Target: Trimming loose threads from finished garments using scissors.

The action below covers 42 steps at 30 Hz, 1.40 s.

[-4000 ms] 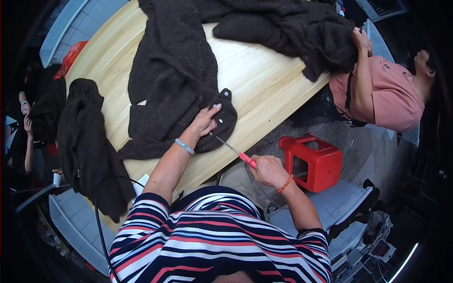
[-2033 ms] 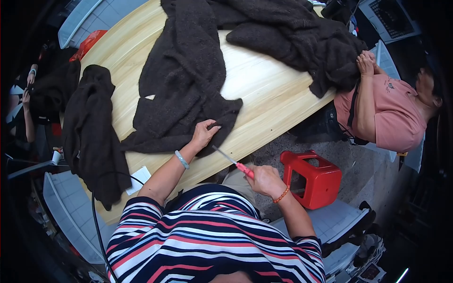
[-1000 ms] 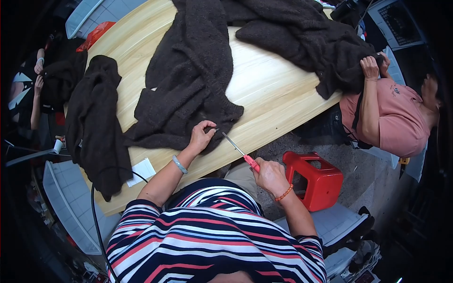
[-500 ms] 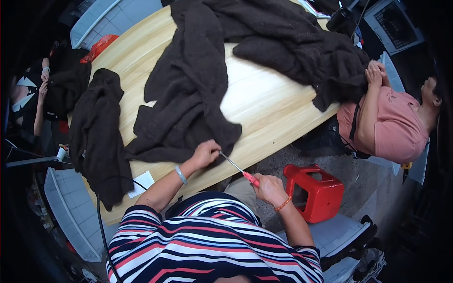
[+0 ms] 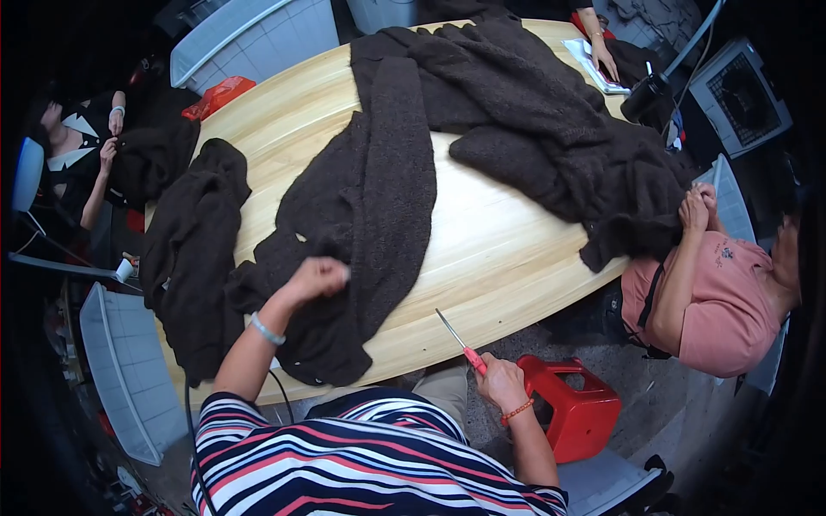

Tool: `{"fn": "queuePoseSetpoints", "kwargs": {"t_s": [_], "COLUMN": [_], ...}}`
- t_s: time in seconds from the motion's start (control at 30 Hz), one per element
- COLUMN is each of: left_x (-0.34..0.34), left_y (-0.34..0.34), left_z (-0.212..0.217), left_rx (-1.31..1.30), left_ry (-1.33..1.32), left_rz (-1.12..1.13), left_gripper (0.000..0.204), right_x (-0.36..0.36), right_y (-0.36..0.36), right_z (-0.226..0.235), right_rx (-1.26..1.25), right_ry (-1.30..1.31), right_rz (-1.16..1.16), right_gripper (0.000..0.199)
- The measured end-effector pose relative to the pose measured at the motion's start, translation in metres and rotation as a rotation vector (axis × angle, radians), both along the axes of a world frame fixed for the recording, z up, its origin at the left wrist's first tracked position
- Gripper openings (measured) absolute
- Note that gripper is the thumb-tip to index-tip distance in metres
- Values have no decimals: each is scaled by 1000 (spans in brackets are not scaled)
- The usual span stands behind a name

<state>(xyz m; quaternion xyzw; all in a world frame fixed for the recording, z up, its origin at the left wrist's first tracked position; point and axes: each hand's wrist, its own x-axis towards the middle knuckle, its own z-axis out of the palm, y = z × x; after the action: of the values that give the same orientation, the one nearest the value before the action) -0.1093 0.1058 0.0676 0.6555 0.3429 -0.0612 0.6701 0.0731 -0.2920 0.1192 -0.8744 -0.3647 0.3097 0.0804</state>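
Observation:
My left hand (image 5: 317, 279) is closed in a pinch over a dark brown knitted garment (image 5: 387, 189). It is slightly smeared by motion, and I cannot make out what its fingertips hold, if anything. My right hand (image 5: 502, 381) grips a slim tool (image 5: 471, 354) by its pink handle. The tool's thin metal shaft points up and left over the table's near edge, apart from the cloth. The garment's lower part hangs close to that edge on the left.
Another dark knitted piece (image 5: 194, 249) lies on the wooden table (image 5: 482, 249) at left. On the right, a person in a pink shirt (image 5: 718, 301) handles more dark cloth; another person sits at far left. A red stool (image 5: 581, 421) stands right of me, and a dark bottle (image 5: 645, 99) is at the far right.
My left hand has moved up and left, and the garment's near end has shifted left. The tool in my right hand has come away from my left hand and the cloth.

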Motion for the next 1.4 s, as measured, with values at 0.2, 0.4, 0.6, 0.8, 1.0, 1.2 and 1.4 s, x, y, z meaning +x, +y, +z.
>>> {"fn": "queuePoseSetpoints", "kwargs": {"t_s": [0.2,0.4,0.6,0.8,1.0,1.2,1.4], "left_x": [123,139,128,138,98,54,42], "left_y": [75,0,24,65,-24,-125,-113], "left_z": [-55,20,-12,-54,5,-30,32], "left_rx": [-368,-509,117,-498,-452,-450,564], "left_ry": [-49,-486,40,-142,-392,-82,107], "left_rz": [1032,666,973,860,647,732,212], "left_gripper": [51,41,80,44,26,14,22], "right_x": [24,50,53,48,50,43,35], "right_y": [19,8,31,50,52,73,80], "right_z": [20,28,25,31,39,50,48], "right_rx": [3,-11,43,33,39,59,31], "right_ry": [0,-41,-40,-32,-55,-53,-26], "right_rz": [47,-35,17,91,47,95,128], "right_gripper": [20,20,18,19,17,15,14]}}
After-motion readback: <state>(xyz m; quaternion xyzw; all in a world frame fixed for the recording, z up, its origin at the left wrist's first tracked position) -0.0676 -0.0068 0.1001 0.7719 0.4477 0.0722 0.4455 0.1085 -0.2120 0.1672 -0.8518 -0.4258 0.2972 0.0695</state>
